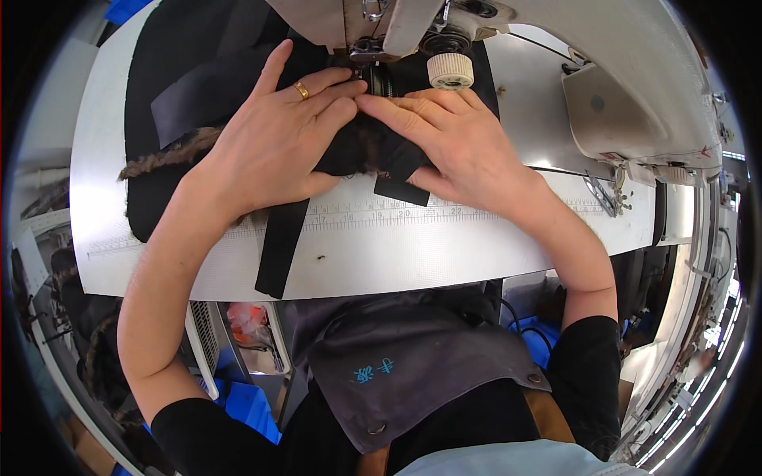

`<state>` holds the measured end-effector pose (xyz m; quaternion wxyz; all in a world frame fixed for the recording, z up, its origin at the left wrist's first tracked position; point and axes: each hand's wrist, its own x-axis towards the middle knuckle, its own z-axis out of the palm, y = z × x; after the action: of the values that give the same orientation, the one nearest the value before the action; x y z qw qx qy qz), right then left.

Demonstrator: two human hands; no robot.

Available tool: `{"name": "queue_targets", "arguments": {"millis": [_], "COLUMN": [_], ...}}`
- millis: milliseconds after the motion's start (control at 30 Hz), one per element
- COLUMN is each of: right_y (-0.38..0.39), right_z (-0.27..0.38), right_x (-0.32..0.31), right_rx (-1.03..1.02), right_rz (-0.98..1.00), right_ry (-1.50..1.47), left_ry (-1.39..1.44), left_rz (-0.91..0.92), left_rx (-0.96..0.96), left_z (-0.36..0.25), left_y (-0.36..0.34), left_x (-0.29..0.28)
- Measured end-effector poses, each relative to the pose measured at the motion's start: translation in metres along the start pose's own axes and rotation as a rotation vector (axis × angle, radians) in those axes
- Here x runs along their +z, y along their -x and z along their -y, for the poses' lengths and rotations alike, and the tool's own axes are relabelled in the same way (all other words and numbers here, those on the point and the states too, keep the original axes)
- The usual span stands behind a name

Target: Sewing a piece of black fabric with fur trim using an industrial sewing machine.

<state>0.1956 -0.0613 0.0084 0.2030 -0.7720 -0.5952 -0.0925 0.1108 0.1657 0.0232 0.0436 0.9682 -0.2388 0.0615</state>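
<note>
Dark fabric with brown fur trim [175, 152] lies under the head of a sewing machine [377, 55]. My left hand [282, 131] rests on the black fabric [347, 151], its little finger spread away and its other fingertips close to the presser foot area. A gold ring sits on one finger. From the other side, my right hand [452, 139] holds a fold of the fabric between thumb and fingers, its index fingertip by my left fingertips. One black strap [282, 246] hangs toward me below my left hand; a shorter black end [401, 190] lies by my right thumb. The needle point is hidden.
A measuring scale [341, 216] runs across the white tabletop [413, 258]. The machine's white hand knob [450, 71] stands just above my right hand. Small metal tools [603, 194] lie at the right. Blue bins [250, 408] and a tray [258, 337] sit below the table edge.
</note>
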Motion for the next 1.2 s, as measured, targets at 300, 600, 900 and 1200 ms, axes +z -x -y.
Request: {"name": "queue_targets", "arguments": {"millis": [300,600,900,1200], "right_y": [0.007,0.001,-0.001,-0.001], "right_z": [-0.017,-0.014,-0.016,-0.024], "right_x": [0.013,0.012,0.019,0.027], "right_rx": [-0.102,-0.051,-0.037,-0.017], "right_rz": [-0.074,-0.047,-0.115,-0.125], "right_ry": [0.104,0.058,0.049,0.042], "left_ry": [-0.029,0.007,-0.001,-0.017], "left_rz": [-0.172,-0.184,-0.137,-0.208], "left_rx": [-0.128,-0.080,-0.073,-0.046], "left_z": [-0.011,-0.004,0.003,0.012], "left_y": [0.012,0.008,0.008,0.001], "left_x": [0.016,0.017,0.011,0.018]}}
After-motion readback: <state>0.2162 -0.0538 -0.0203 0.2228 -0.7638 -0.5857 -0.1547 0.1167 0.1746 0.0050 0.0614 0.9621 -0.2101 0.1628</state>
